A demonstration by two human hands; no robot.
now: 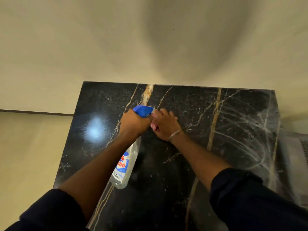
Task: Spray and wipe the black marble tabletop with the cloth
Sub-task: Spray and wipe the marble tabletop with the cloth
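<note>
The black marble tabletop (pixel 191 164) with gold and white veins fills the lower middle of the head view. My left hand (pixel 135 124) grips a clear spray bottle (pixel 124 165) by its blue trigger head (pixel 143 110), with the bottle hanging tilted toward me above the marble. My right hand (pixel 165 125) is right beside the nozzle, fingers curled, with a small pale pinkish bit of cloth (pixel 154 126) showing under the palm. Most of the cloth is hidden by the hand. White streaks mark the tabletop's right part.
A beige wall (pixel 116 39) rises behind the table's far edge. The floor (pixel 28 155) lies to the left, beyond the table's left edge. A grey object (pixel 295 157) sits off the right edge. A lamp's glare (pixel 95 129) reflects on the marble at left.
</note>
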